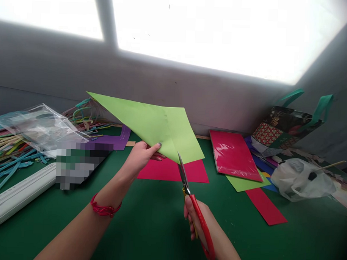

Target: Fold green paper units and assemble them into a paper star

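My left hand [142, 156] pinches the lower edge of a folded light-green paper sheet [153, 123] and holds it up above the green table [147, 220]. My right hand [197, 218] grips red-handled scissors [195, 206], blades pointing up. The blade tips meet the bottom corner of the green sheet near its fold. A red cord bracelet circles my left wrist. Under the raised sheet a magenta paper [172, 171] lies flat on the table.
A red sheet in plastic wrap [233, 155], a green sheet and a red strip [266, 207] lie to the right. A patterned bag [284, 128] and a white plastic bag [299, 178] sit far right. Left: purple paper [113, 141], clear plastic, coloured strips [10, 158], a white case [17, 194].
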### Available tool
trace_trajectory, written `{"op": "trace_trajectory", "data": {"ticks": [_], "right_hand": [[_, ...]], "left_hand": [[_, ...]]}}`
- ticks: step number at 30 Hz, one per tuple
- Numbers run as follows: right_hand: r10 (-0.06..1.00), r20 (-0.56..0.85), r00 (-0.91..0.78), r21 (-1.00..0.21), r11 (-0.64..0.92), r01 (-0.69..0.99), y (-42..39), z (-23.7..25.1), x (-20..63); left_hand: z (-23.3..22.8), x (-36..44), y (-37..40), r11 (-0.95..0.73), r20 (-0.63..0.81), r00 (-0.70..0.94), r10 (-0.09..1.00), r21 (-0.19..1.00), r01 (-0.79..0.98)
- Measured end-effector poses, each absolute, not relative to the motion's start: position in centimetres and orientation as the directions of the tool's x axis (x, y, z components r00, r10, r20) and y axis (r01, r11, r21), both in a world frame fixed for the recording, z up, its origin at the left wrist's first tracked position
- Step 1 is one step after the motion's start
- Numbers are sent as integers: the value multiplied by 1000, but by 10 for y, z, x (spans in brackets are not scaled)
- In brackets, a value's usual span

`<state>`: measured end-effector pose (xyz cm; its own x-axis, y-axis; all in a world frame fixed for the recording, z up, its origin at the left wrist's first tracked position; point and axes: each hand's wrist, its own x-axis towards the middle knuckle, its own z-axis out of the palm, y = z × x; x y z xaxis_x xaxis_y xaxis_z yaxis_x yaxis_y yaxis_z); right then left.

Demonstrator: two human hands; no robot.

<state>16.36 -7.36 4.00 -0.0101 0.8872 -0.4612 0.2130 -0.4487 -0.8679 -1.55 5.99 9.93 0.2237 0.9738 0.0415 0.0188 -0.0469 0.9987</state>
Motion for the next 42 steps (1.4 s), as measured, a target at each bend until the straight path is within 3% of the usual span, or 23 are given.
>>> {"op": "trace_trajectory", "data": {"ticks": [42], "right_hand": [[843,-529,95,-810,-536,238,-72,45,158]], "left_hand": [[99,-16,58,-20,14,210,978,999,31]]}}
